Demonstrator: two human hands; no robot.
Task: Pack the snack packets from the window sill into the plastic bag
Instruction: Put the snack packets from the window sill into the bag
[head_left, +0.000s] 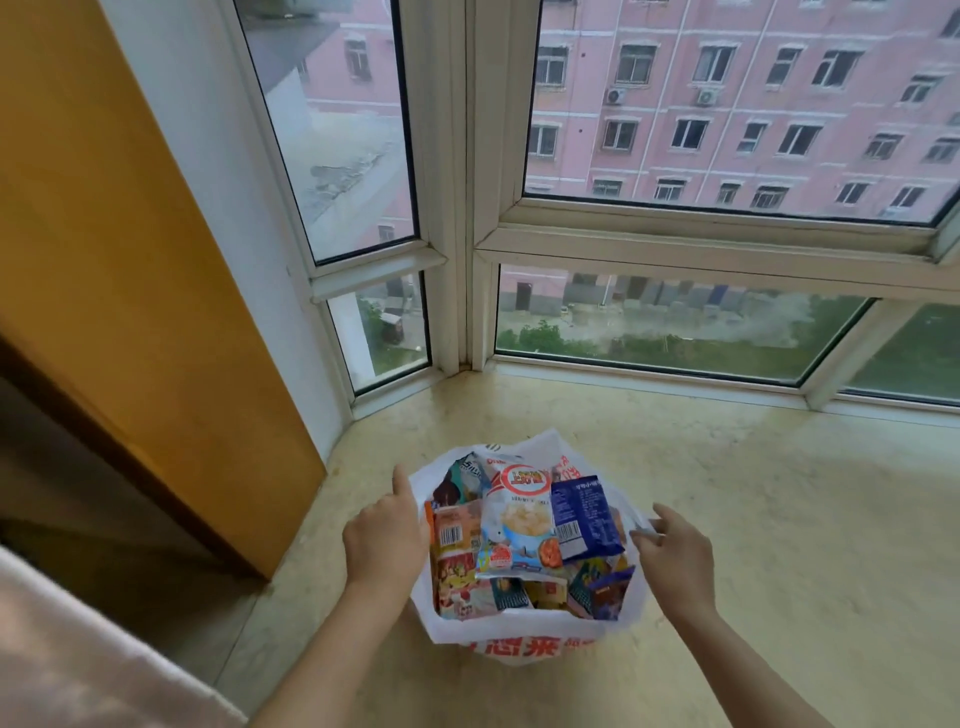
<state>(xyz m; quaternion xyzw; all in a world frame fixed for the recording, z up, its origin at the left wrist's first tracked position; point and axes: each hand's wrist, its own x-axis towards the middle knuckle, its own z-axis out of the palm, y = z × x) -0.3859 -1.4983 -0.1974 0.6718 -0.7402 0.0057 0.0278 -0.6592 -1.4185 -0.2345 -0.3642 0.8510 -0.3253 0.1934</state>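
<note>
A white plastic bag (524, 631) with red print stands open on the beige window sill (779, 519). Several snack packets fill it, with a white shrimp cracker packet (519, 519) on top and a blue packet (584, 517) beside it. My left hand (387, 535) grips the bag's left rim, thumb pointing up. My right hand (672, 553) pinches the bag's right rim between its fingertips. No loose packets lie on the sill around the bag.
White window frames (467, 208) meet in a corner behind the bag. A yellow wall panel (130, 260) stands at the left, close to the bag. A pale cloth (62, 660) shows at the bottom left.
</note>
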